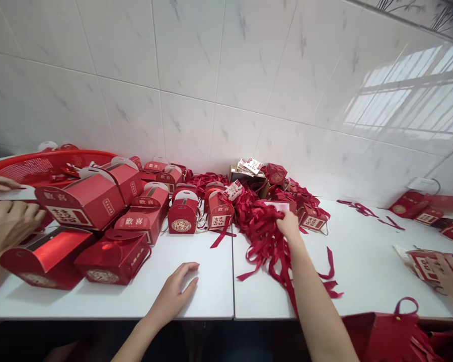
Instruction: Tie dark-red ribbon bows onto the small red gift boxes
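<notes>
My left hand (178, 291) rests open over the front of the white table, thumb and fingers apart and nothing between them. My right hand (289, 226) reaches into a heap of red ribbons (260, 226), its fingers closed on ribbon at the heap's right side. Just behind those fingers lies a pale card (277, 205). Small red gift boxes stand behind and left of my left hand, the nearest being a box with a round gold label (182, 213) and a box with a white label (219, 210). A red box with a cord (312, 217) lies right of the heap.
At the left, another person's hands (13, 226) work beside stacked red boxes (85, 198) and a red plastic basket (33, 163). Another person's hand (451, 274) holds a flat printed box at the right. A large red bag (379, 332) is at the front edge. Tiled wall (189, 120) closes the back.
</notes>
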`<state>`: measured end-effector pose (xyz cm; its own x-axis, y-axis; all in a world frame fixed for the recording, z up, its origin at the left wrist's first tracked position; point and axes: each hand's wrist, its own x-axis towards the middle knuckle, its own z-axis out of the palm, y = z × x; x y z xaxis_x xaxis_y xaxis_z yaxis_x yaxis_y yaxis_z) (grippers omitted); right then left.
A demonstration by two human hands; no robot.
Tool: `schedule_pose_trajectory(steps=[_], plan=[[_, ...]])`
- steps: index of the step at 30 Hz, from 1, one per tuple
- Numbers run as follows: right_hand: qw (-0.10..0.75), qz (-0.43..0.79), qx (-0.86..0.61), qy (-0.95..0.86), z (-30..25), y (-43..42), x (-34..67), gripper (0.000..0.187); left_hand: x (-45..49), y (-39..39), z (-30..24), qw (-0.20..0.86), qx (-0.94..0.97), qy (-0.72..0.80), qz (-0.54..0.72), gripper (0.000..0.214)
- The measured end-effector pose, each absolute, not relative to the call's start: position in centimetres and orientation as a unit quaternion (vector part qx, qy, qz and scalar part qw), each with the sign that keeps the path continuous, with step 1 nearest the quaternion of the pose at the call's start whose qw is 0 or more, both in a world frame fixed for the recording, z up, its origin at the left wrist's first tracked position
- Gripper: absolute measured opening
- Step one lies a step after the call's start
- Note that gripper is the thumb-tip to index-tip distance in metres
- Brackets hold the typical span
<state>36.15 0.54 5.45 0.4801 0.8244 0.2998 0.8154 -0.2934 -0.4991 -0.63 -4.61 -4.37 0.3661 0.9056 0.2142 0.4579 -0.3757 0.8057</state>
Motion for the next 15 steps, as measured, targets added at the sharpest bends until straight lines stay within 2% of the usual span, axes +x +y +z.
schedule_pose_trajectory(steps=[7,15], plan=[[0.231,0.0,-0.815,-0.532,18.2,2.1,38.7,0.013,-0.5,-4.7,-4.1,0.34,0.749,0.443,0.356,0.026],[0.221,-0.073,-0.807,-0.543,27.2,2.9,39.2,0.012,-0.5,-4.8,-4.1,0.344,0.745,0.447,0.357,0.027]])
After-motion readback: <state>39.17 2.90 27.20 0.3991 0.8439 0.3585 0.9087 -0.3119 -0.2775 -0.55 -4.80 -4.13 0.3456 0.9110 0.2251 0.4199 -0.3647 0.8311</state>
